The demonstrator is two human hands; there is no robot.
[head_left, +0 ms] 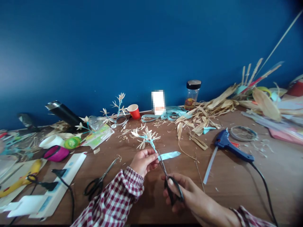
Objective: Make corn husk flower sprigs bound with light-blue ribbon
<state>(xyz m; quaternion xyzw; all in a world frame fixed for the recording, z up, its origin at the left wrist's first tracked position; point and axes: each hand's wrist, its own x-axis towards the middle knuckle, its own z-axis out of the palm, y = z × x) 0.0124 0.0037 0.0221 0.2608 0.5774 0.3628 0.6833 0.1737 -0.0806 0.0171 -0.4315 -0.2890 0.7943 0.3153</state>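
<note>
In the head view my left hand (145, 161) pinches the stem of a handmade flower sprig (148, 136), which has pale husk-like petals and a light blue wrapped stem. A light blue strip (170, 155) sticks out to the right from beside those fingers. My right hand (183, 190) grips black-handled scissors (174, 189) by their finger loops. The scissor blades reach up to the stem and strip at my left fingertips; whether they touch cannot be made out. A second pair of scissors (97, 184) lies on the table to the left of my left forearm.
A blue glue gun (223, 140) with its cord lies right. Dried husks (210, 108), a lidded jar (192, 96), and a red cup (134, 111) line the wall. Left are a power strip (63, 186), a black bottle (67, 115), a magenta tape roll (56, 153) and another flower sprig (119, 104).
</note>
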